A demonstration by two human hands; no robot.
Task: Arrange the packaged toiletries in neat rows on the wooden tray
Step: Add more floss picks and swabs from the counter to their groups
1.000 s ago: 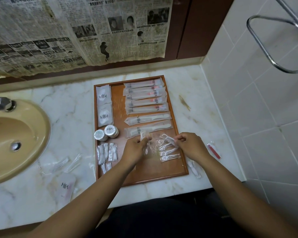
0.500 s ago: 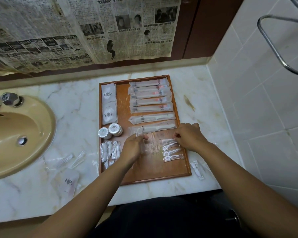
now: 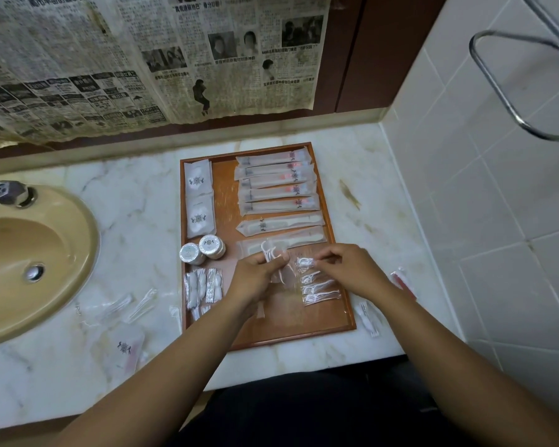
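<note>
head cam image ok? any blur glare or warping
Head view: dim warm light; wide-angle warp bows the counter and tiles; faint sheen on the tray; packets by the sink wash out; left hand and right hand, each pinching a floss packet, slightly soft.

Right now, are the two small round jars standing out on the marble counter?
No, both round jars stand on the wooden tray, side by side near its left edge.
</note>
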